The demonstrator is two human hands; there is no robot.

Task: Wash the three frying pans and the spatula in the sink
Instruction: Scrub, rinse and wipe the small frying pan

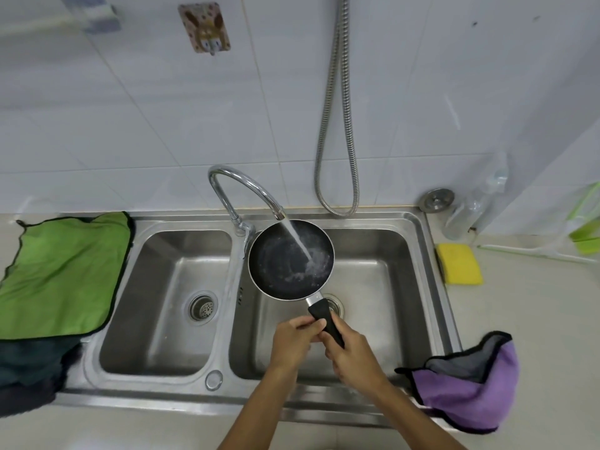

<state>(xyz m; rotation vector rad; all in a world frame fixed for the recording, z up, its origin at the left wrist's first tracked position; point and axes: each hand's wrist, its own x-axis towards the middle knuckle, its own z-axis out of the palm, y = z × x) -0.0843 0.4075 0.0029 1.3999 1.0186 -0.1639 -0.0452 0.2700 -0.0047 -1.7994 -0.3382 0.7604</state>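
Nearest, the black handle [326, 323] is gripped by the closed right hand [352, 357] and steadied by the left hand [292, 342] curled at its end, a likely slippery hold, while the rigid, seemingly light frying pan [290, 259] is held over the right sink basin [383, 280] under the faucet [242, 190] stream.

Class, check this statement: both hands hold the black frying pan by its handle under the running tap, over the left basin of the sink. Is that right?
Not quite. The head view shows the frying pan over the right basin, not the left. The rest stands: the left hand and right hand both hold its handle, and water from the tap runs into it.
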